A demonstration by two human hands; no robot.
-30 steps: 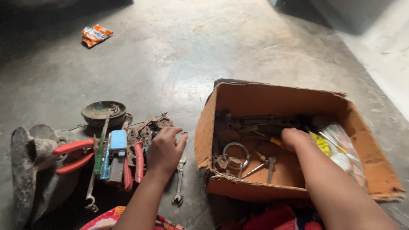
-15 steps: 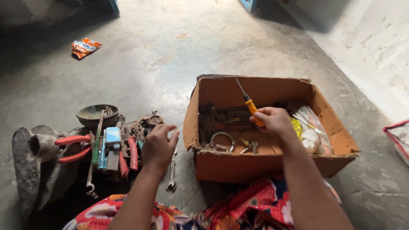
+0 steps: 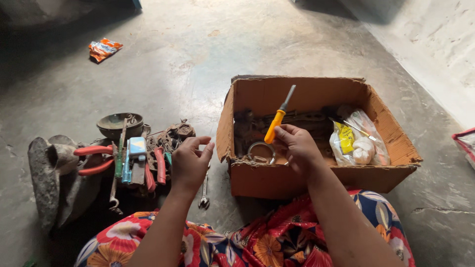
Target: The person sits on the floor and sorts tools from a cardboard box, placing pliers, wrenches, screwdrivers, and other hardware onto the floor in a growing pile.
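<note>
My right hand [image 3: 297, 148] grips a screwdriver [image 3: 276, 123] with an orange handle, its shaft tilted up and to the right above the near left part of an open cardboard box [image 3: 391, 133]. Rusty tools, a metal ring [image 3: 261, 151] and a clear bag [image 3: 358, 143] of small items lie inside the box. My left hand [image 3: 190, 163] hovers with fingers spread, holding nothing, beside a pile of tools on the floor: red-handled pliers [image 3: 91, 159], a small blue box [image 3: 137, 147] and a wrench [image 3: 204, 190].
A dark metal bowl [image 3: 118, 123] sits behind the tool pile and a grey rag [image 3: 47, 173] lies to its left. An orange wrapper [image 3: 103, 48] lies on the concrete floor far left. A white wall rises at right. Floral cloth covers my lap.
My right hand lifted the screwdriver out of the box and carried it left, tilting its shaft from up-left to up-right. My left hand stayed by the tool pile.
</note>
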